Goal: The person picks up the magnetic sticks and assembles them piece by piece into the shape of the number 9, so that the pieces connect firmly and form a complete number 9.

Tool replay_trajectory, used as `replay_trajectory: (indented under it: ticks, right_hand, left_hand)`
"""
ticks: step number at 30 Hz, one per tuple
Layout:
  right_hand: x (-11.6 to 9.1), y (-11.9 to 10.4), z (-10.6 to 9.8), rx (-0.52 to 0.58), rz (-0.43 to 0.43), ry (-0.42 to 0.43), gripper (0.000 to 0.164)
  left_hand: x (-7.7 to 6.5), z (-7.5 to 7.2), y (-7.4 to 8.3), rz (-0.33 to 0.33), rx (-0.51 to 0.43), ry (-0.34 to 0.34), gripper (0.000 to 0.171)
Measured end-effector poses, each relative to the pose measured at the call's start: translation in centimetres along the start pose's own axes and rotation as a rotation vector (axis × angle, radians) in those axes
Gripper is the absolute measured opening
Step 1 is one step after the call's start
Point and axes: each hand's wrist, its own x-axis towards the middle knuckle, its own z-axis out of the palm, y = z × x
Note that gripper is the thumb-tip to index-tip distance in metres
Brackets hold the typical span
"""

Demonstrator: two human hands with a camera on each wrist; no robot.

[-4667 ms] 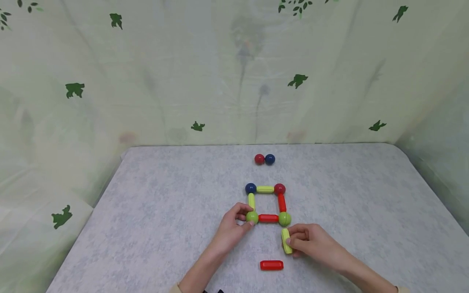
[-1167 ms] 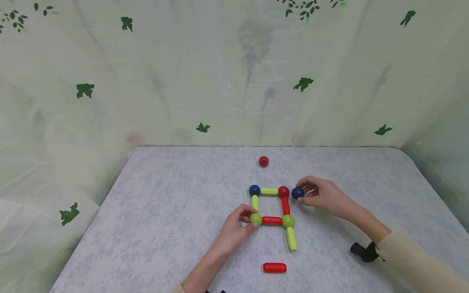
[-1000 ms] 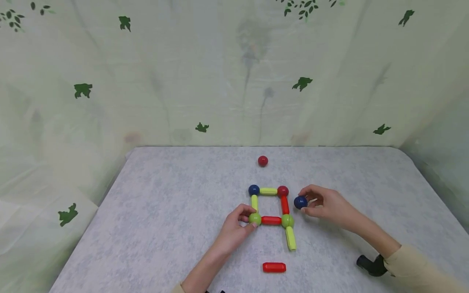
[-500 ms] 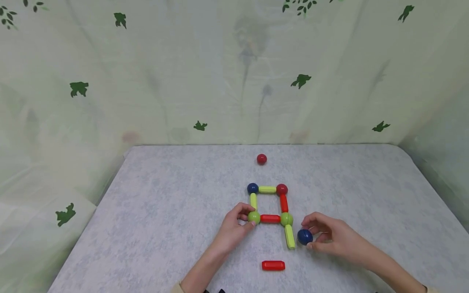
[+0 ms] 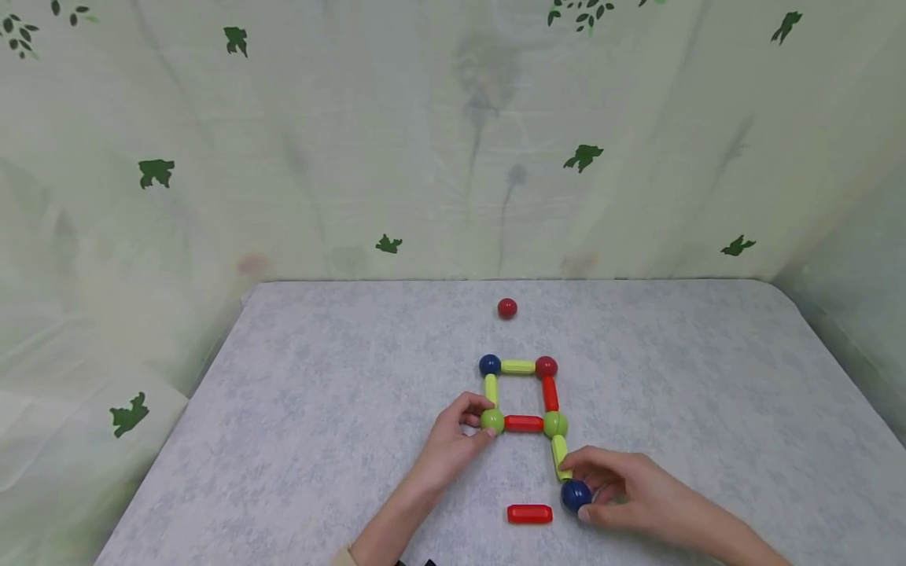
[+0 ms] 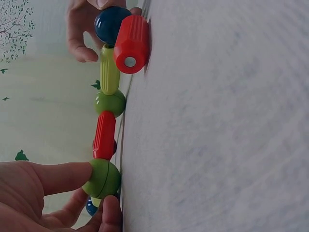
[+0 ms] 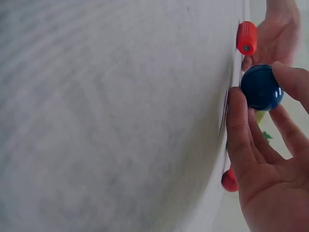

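Observation:
My left hand (image 5: 456, 440) pinches a green ball (image 5: 492, 421) at the near left corner of a square of magnetic rods and balls. The square has a blue ball (image 5: 490, 365) and a red ball (image 5: 546, 366) at its far corners and a second green ball (image 5: 555, 424) at the near right. From that one a yellow-green rod (image 5: 560, 456) runs toward me. My right hand (image 5: 630, 491) holds another blue ball (image 5: 576, 496) between thumb and fingers, right at the rod's near end. In the left wrist view this blue ball (image 6: 111, 25) meets the rod's tip.
A loose red rod (image 5: 529, 514) lies on the table just left of the held blue ball. Farther back, a single red ball (image 5: 507, 308) sits near the table's far edge. A pale patterned cloth (image 5: 425, 157) hangs behind the grey table (image 5: 340, 369).
The right hand first joined the yellow-green rod to the square, then took the blue ball from the back and brought it down to the rod's near end. The left hand stayed put.

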Motion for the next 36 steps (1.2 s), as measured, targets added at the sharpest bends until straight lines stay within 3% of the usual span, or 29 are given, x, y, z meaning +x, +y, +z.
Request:
replay_trajectory:
  ticks: [13,22,30,33,36]
  right_hand:
    - [0.3,0.3,0.4,-0.066,-0.084,-0.026,0.032]
    - [0.4,0.5,0.4,-0.055,-0.047,-0.06,0.029]
    - [0.6,0.5,0.4,-0.027,-0.015,-0.073,0.029]
    - [0.5,0.5,0.4,-0.02,-0.008,-0.075,0.029]
    - [0.5,0.5,0.3,-0.01,-0.005,-0.079,0.03]
  left_hand:
    - [-0.1,0.0,0.2,0.003,0.003,0.004,0.029]
    - [-0.2,-0.1,0.1,0.003,0.02,0.0,0.03]
    - [-2.3,-0.5,0.8,-0.009,0.162,0.05,0.035]
    - [-3.2,-0.5,1.2,0.021,0.187,0.089,0.027]
    - [-4.1,-0.4,1.2,0.072,0.195,0.074,0.023]
